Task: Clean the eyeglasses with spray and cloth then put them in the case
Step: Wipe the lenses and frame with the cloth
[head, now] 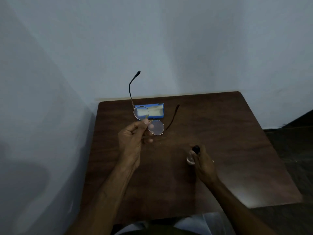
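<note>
Near the frame's centre the left hand (133,138) pinches the glasses (149,122) at the bridge between thumb and fingers, holding them above the table (220,133) with both arms unfolded — one pointing up toward the wall. Just behind them lies the open blue case (155,111), something pale inside. Lower right of centre, the right hand (204,162) is closed around a small dark-capped bottle (194,154) — blurred
</note>
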The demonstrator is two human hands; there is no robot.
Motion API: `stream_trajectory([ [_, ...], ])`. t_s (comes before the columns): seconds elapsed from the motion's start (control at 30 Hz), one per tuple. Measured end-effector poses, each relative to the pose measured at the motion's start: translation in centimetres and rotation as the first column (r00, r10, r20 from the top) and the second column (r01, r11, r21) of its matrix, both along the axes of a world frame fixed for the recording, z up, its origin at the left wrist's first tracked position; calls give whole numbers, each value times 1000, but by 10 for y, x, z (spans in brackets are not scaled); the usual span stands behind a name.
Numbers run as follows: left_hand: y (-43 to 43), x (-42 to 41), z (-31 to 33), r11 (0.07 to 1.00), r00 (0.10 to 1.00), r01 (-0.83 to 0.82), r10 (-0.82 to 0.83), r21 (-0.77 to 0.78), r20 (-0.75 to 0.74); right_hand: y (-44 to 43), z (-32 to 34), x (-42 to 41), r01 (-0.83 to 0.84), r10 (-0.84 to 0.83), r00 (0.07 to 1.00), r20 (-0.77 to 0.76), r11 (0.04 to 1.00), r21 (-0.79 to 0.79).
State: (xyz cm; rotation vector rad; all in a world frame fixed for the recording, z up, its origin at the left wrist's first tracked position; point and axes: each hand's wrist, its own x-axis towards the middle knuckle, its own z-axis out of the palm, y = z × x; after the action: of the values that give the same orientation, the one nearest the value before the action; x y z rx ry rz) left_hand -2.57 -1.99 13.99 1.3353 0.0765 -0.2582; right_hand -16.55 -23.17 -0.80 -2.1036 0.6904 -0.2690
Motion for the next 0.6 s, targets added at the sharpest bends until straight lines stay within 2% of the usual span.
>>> stream_trajectory([
  [0.13,-8,4,-8,1000,1000,5,-5,-16,-30,-2,-7,1,-44,43,999,-12,998,-43],
  [0.27,-15,6,-15,1000,998,21,-22,-21,-67,-10,-13,-3,-101,100,993,55,995,26],
  [0.43,-20,4,-19,999,996,32,-33,-13,-82,-38,-16,-11,226,-234,968,88,970,91],
  [0.5,-21,3,-19,999,996,36,-37,-8,-79,-51,-23,-11,307,-307,952,1,951,18],
  [0.6,-23,2,-20,999,996,42,-42,-3,-79,-61,-34,-10,298,-310,939,-151,949,-99],
])
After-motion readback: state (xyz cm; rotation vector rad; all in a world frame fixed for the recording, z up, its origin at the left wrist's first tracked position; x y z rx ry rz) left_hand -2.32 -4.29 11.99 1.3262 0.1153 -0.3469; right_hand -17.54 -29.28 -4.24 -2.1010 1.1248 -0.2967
